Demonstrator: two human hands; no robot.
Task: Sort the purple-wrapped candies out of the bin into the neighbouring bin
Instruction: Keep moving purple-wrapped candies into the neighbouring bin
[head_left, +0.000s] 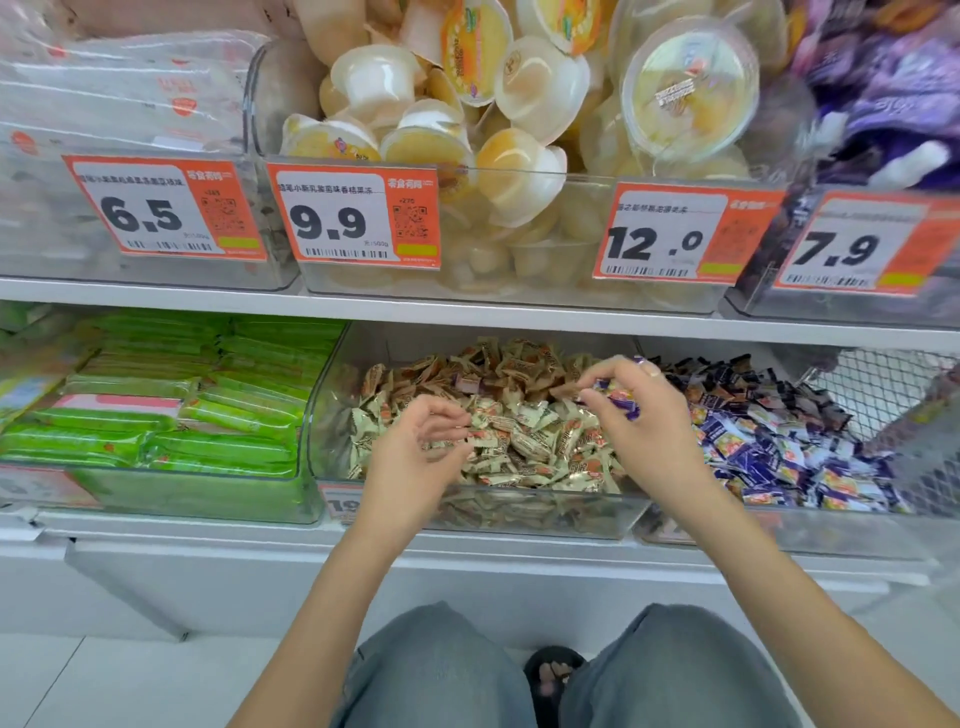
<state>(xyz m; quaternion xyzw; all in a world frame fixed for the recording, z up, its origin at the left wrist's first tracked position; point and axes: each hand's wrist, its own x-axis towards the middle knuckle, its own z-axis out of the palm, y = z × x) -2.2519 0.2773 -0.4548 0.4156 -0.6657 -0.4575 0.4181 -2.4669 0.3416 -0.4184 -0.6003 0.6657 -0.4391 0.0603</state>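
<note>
Head view looks down past two bare forearms into clear plastic bins on a white shelf. The right hand (641, 415) is curled, thumb and forefinger pinched together on purple-wrapped candies (618, 396), small crinkly foil pieces bunched against the palm side of the fingers. That pinch hangs over the right rear part of the middle bin (524, 512), whose glossy transparent front wall curves at the corners. Below and to the left of the pinch lies a heap of cream-and-brown candies (519, 441), pillow-shaped twists with crimped ends. One more purple piece (467, 385) lies on that heap, further left of the pinch and toward the back.

The left hand (415, 447) hovers low over the front left of the same heap, fingers loosely bent and spread, the tips touching the wrappers; I cannot tell whether it has hold of any.

Just right of the pinch, past the shared bin wall, the neighbouring bin (831, 535) holds a mound of dark blue and purple wrappers (779, 447), shiny and angular, with white and orange printing. Beyond it stands a grey wire mesh basket (883, 395).

Far left of both hands, a third bin (208, 499) is packed with flat green packets (208, 384), smooth and oblong. On the shelf above sit round translucent jelly cups (540, 88) behind orange price tags (358, 215).
</note>
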